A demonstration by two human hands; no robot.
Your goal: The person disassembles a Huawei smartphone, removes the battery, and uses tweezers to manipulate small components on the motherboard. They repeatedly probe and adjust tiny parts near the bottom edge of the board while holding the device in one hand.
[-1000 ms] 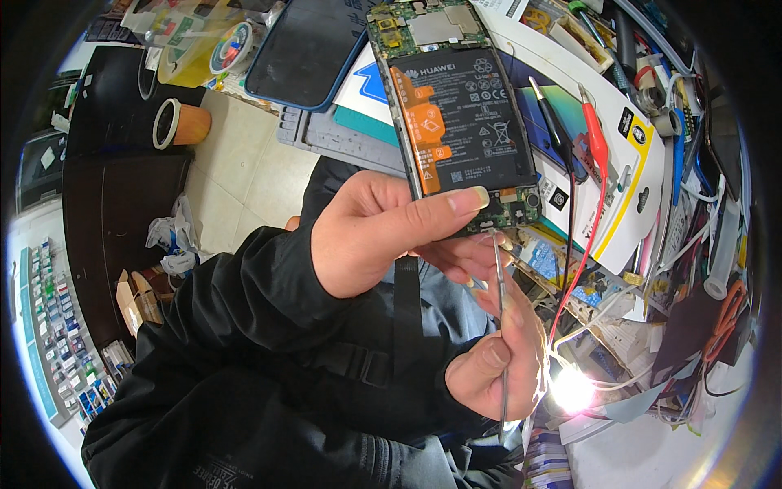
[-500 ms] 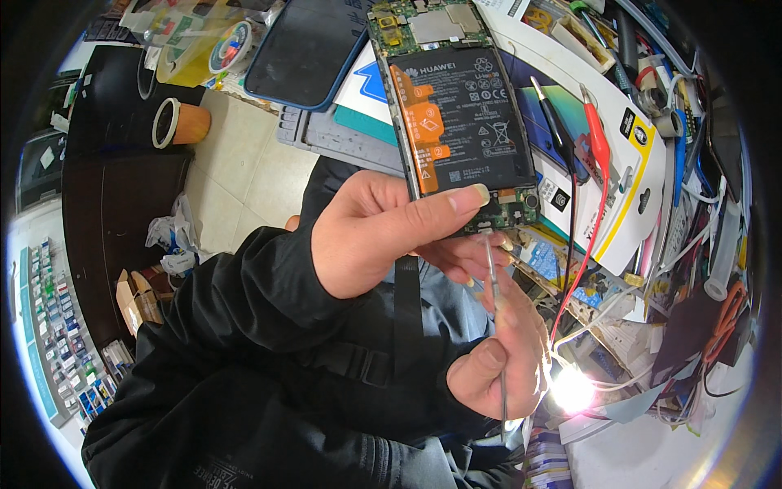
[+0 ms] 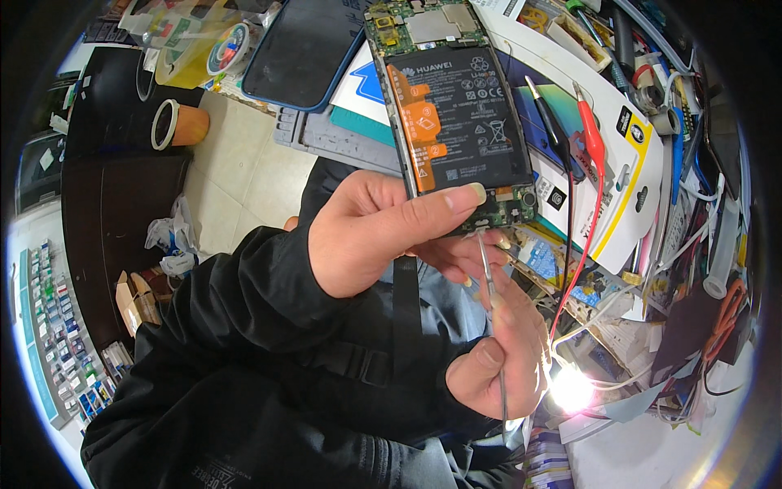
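Observation:
My left hand (image 3: 366,236) is closed round the lower end of an opened smartphone (image 3: 511,213), thumb across its front and fingers behind. With the back cover off, its black battery (image 3: 476,159), an orange pull tab (image 3: 423,122) and green circuit boards lie bare. Below it, my right hand (image 3: 509,367) grips a thin metal hand tool (image 3: 488,273), whose exact kind I cannot make out. The tool's tip meets the phone's bottom edge near the charging port. Some of the right fingers are behind the tool and partly hidden.
A dark blue-edged phone (image 3: 303,53) lies on the bench at the upper left, by a grey tray (image 3: 314,134). Black (image 3: 552,122) and red alligator clips (image 3: 592,134) lie right of the opened phone. Cables and tools crowd the right side, near a bright lamp (image 3: 572,389).
The opened phone has shifted slightly left in view, along with much of the bench. The tool's tip has moved a little left and up along the phone's bottom edge. Both grips stay the same.

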